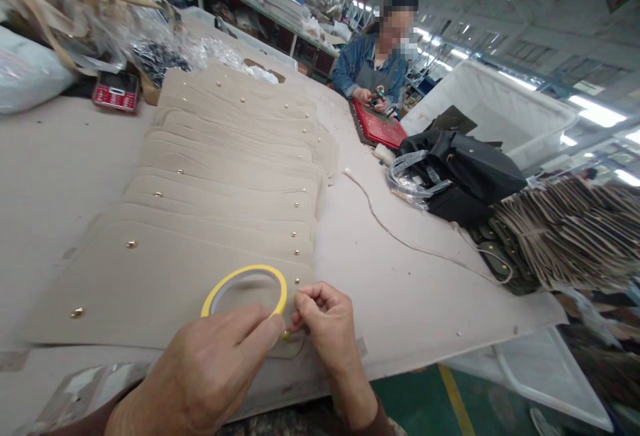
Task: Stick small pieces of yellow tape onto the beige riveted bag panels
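Holding yellow tape in the left hand, over the nearest of the overlapping beige panels on the table. With the right hand, pinching thumb against fingers just beside the left, at the panels' right edge; cannot tell whether gripping anything. Can see a black bag farther right.

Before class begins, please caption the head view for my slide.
A left hand holds a yellow tape roll over overlapping, studded beige panels, right hand pinched close beside it.
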The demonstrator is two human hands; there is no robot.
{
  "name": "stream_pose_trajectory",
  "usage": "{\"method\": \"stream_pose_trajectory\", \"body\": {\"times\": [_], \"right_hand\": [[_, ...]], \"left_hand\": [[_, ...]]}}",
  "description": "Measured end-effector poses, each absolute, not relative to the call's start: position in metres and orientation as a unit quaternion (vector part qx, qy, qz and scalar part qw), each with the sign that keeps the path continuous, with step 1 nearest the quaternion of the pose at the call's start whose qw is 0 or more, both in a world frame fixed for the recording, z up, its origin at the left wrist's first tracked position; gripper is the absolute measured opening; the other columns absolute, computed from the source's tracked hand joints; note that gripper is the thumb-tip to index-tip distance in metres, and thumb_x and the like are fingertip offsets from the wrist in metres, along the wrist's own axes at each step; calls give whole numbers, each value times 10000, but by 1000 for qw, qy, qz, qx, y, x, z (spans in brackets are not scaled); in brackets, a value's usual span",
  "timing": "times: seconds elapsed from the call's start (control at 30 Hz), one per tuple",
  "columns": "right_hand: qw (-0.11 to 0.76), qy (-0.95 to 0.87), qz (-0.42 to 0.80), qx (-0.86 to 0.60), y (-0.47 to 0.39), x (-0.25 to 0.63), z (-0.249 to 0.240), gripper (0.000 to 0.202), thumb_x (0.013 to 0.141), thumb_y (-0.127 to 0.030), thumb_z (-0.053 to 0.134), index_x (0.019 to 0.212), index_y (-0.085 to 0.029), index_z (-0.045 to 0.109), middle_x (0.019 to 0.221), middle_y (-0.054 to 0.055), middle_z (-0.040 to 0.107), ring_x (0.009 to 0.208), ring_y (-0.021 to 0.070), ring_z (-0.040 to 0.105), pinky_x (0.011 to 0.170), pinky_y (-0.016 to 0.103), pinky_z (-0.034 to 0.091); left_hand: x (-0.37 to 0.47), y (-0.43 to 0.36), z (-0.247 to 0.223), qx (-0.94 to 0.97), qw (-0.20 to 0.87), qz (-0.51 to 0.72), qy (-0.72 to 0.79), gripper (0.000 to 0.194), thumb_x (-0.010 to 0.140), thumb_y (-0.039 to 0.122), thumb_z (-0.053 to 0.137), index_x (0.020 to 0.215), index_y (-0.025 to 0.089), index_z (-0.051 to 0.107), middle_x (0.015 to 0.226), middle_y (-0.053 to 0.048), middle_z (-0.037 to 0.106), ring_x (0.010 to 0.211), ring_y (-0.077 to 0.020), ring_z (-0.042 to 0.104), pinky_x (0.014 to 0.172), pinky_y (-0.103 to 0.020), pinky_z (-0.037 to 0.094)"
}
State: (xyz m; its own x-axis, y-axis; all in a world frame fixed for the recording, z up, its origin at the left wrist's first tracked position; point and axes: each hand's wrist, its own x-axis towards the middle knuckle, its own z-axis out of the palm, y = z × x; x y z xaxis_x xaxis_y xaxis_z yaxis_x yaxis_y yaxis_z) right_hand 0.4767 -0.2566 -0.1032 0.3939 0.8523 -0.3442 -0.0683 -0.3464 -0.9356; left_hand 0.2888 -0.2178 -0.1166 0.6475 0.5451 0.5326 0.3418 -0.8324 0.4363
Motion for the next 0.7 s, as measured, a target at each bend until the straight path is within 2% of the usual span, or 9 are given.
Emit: {"method": "stream_pose_trajectory", "body": {"times": [0.07,0.23,0.4,0.7], "right_hand": [[486,-280,468,-682,-254,488,-104,387,696,-514,857,797,-151,768,591,21,709,497,152,646,510,252,566],[467,-338,427,-697,-251,498,-108,351,793,-489,778,838,-142,815,642,37,719,569,152,654,558,248,552],[415,-433,371,-709,-247,498,-111,282,904,-404,674,847,-166,814,630,14,685,572,147,610,552,243,483],[338,-575,246,-703,-238,503,-110,211,956,-259,616,840,-201,783,692,23,733,636,172,668,669,268,519]], "left_hand": [[290,-212,-126,906,109,308,269,297,1073,72,372,1061,219,630,915,-28,656,783,-207,605,684,-346,439],[292,-199,-149,932,27,231,279,286,972,-7,467,1023,206,652,997,-72,647,884,-263,571,738,-383,461],[293,-200,-142,930,37,246,272,298,968,-25,450,1028,186,652,1008,-84,639,873,-264,557,747,-391,475],[292,-196,-128,929,55,266,253,316,1015,3,404,977,176,665,955,-87,667,823,-256,577,692,-377,470]]}}
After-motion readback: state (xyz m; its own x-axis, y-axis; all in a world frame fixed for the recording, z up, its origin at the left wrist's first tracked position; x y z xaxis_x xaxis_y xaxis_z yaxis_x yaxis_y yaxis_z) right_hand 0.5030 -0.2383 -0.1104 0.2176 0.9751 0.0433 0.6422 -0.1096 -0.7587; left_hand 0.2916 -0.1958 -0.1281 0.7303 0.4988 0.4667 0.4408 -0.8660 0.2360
